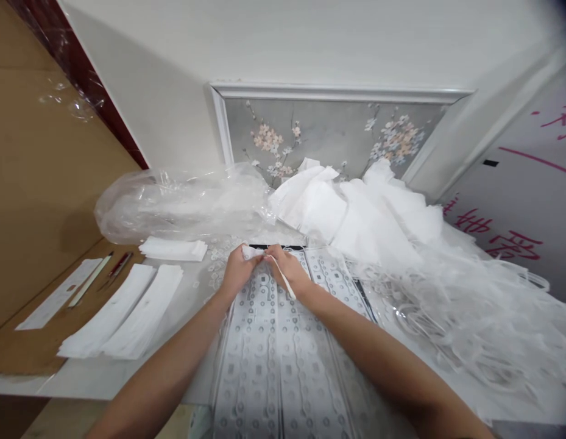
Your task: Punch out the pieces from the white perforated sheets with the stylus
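My left hand (239, 268) and my right hand (285, 268) meet near the far end of a long patterned panel (264, 353). Both have their fingers pinched on a thin white strip (283, 277). One end of it hangs down over my right hand, and a short white part shows between the fingertips of my left hand. The panel is light grey, with rows of round dots and small squares, and lies flat under my hands. Small clear rings (216, 259) are scattered just left of my left hand.
Stacks of white strips (143, 311) lie at the left, beside a pen (120, 265) and a ruler-like strip (88, 281). Clear plastic bag (182, 207) and white sheets (319, 201) lie along the wall. A heap of translucent loops (484, 323) covers the right.
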Motion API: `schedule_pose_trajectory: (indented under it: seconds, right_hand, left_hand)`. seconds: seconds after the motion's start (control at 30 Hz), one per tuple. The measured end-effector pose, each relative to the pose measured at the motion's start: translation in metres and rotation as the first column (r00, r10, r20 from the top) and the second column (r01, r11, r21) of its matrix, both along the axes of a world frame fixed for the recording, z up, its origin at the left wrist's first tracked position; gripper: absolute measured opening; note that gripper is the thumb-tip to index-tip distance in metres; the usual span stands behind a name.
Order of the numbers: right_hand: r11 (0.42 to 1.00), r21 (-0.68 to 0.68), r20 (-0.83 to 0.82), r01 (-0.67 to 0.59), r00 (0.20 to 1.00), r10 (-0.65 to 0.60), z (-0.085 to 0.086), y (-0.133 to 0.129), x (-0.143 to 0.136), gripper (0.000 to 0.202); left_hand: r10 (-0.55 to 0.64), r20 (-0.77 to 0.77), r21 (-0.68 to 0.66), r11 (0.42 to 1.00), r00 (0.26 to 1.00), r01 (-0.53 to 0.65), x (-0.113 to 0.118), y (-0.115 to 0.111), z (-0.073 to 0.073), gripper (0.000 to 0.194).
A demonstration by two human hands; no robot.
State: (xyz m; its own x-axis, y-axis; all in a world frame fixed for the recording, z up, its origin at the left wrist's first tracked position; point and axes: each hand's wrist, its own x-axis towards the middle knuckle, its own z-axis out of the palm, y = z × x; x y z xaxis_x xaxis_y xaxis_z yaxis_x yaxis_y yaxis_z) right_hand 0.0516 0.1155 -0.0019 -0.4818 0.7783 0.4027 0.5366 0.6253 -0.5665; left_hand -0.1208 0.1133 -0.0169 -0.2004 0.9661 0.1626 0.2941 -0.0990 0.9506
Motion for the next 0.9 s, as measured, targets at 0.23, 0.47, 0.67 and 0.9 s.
schedule_pose_trajectory:
  seconds: [0.23,0.47,0.67,0.9]
  right_hand:
    - [0.987,-0.161,-0.121,-0.005,0.992,-0.015,-0.001,0.000,0.001,0.018]
    - [0.989,-0.150,-0.063,-0.001,0.998,-0.008,-0.002,0.001,0.000,0.018]
    - [0.998,-0.045,0.008,0.032,0.999,-0.032,-0.007,0.001,-0.004,0.020]
    - [0.975,-0.145,-0.131,0.169,0.973,-0.188,-0.003,0.013,0.009,0.023]
  left_hand:
    - [-0.008,0.033,-0.007,1.000,0.999,0.008,-0.002,0.002,-0.005,0.025]
    - [-0.017,0.032,-0.021,1.000,0.999,0.017,-0.002,0.001,-0.003,0.023]
    - [-0.007,0.014,-0.041,0.999,1.000,0.008,0.000,0.000,0.002,0.022]
    - [0.032,-0.012,-0.039,0.999,0.999,-0.033,0.000,-0.001,0.000,0.022]
